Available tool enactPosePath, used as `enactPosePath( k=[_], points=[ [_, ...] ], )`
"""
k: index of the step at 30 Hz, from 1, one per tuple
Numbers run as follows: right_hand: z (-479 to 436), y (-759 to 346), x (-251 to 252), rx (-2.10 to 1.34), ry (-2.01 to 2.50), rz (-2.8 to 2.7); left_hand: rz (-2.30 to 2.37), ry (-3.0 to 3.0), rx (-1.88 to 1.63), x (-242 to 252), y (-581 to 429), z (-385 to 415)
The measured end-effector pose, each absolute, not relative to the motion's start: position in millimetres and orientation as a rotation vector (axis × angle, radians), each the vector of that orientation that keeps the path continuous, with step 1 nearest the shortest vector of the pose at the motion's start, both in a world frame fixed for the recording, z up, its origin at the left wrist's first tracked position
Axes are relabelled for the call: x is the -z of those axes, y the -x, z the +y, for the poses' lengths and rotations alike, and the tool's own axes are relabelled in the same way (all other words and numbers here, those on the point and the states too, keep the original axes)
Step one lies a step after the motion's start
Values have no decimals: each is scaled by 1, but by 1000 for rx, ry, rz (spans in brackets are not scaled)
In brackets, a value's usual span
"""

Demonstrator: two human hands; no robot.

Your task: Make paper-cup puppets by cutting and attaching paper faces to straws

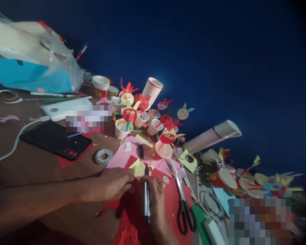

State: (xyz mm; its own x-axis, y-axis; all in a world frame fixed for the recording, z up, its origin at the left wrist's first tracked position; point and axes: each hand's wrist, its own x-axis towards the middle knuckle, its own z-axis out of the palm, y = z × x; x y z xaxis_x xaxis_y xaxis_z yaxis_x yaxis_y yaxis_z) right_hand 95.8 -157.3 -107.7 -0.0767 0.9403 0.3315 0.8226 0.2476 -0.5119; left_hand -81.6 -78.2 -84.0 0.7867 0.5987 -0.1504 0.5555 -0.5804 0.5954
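Note:
A marker pen (147, 200) with a grey barrel and black ends is gripped in my right hand (155, 194), its black front end pointing away from me over yellow paper. My left hand (118, 182) has its fingers curled together at the edge of that yellow paper (137, 167), seemingly pinching or pressing it; the fingertips are partly hidden. Under both hands lies red paper (132, 214), with pink paper (122, 149) beyond. A small black piece like a pen cap (141, 151) rests on the pink sheet. Right of my right hand are black-handled scissors (182, 197).
Paper cups with paper-face figures (124, 128) stand behind the sheets, near stacked cups (152, 90). A tape roll (104, 156) and black phone (56, 139) lie left. A white cylinder (211, 136), a cable (211, 204) and more decorated cups (223, 178) are right.

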Motion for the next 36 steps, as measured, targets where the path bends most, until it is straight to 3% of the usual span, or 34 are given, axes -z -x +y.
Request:
enactPosePath(
  k=[18,24,36],
  points=[
    [-159,-84,111,-43,1534,-2014,740,-2633,-254,88,79,-93],
    [-159,-83,111,-25,1552,-2043,599,-2802,-280,110,84,-94],
    [-167,-110,99,-133,1521,-1835,554,-2852,-305,108,85,-94]
  ],
)
